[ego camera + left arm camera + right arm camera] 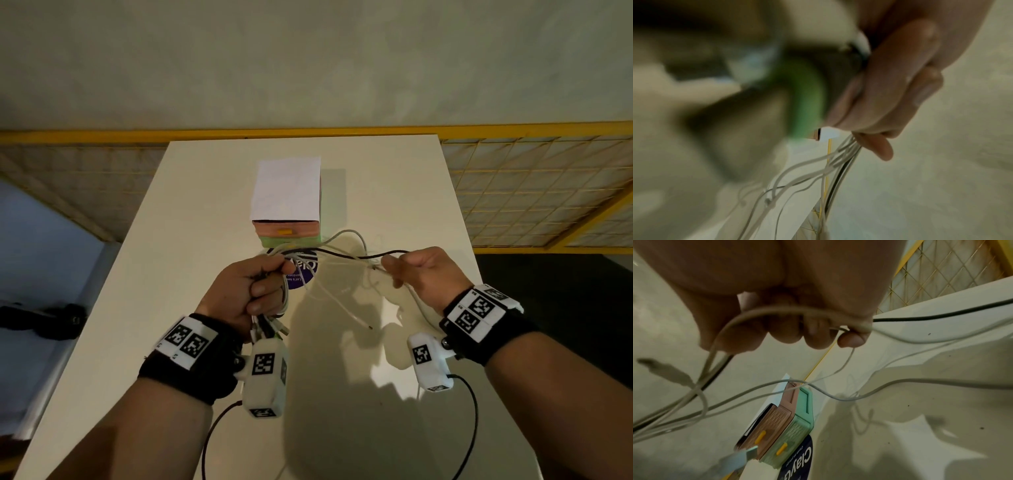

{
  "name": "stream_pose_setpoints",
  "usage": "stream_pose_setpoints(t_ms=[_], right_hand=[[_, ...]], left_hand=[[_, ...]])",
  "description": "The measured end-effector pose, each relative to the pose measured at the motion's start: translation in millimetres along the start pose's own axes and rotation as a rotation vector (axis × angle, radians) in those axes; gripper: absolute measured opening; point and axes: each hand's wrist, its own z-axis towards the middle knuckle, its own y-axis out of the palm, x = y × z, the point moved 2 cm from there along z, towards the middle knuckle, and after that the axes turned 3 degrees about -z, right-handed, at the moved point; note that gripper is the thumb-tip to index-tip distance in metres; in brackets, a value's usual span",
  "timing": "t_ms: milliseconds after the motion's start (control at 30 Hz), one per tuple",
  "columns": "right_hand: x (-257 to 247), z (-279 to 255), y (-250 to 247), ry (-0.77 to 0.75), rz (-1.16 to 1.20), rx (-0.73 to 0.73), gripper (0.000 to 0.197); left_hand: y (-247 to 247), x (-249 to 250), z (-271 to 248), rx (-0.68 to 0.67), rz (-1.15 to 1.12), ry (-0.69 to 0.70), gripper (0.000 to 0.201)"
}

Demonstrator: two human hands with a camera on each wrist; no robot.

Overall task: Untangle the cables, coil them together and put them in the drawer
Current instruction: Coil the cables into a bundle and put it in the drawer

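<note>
While your left hand (247, 289) grips the cables (329, 255) in a bunch | your right hand (423, 274) pinches strands | both above the tabletop (178, 240), near the drawer (289, 232).

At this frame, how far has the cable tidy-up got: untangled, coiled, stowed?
Done: one end of the cables is gathered into a bundle in the left hand. In hand: the right hand pinches strands pulled sideways; white ones still cross loosely between. Left: finishing the untangling, coiling, stowing. Both fronts of the drawer unit look closed.
</note>
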Motion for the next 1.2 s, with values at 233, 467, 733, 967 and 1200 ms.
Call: stream_pose_setpoints(t_ms=[233, 467, 733, 967, 1200], right_hand=[[8.4, 13.9, -10.3, 0.008, -0.112, 0.096, 0.039], [1.2, 13.9, -18.0, -0.014, -0.1, 0.223, 0.034], [-0.3, 13.8, -13.3, 0.019, -0.115, 0.143, 0.026], [5.8, 23.0, -12.1, 0.052, -0.308, 0.201, 0.02], [0.6, 29.1, -25.8, 0.05, -0.279, 0.489, 0.018]], left_hand=[[2.5, -9.3, 2.3, 0.01, 0.089, -0.014, 0.026], [-6.6, -10.0, 7.8, 0.288, 0.174, -0.036, 0.014], [-5.5, -4.2, 7.7, 0.404, 0.228, 0.051, 0.022], [-7.3, -1.9, 12.7, 0.423, -0.09, 0.063, 0.026], [-8.2, 7.3, 10.3, 0.414, -0.201, 0.13, 0.036]])
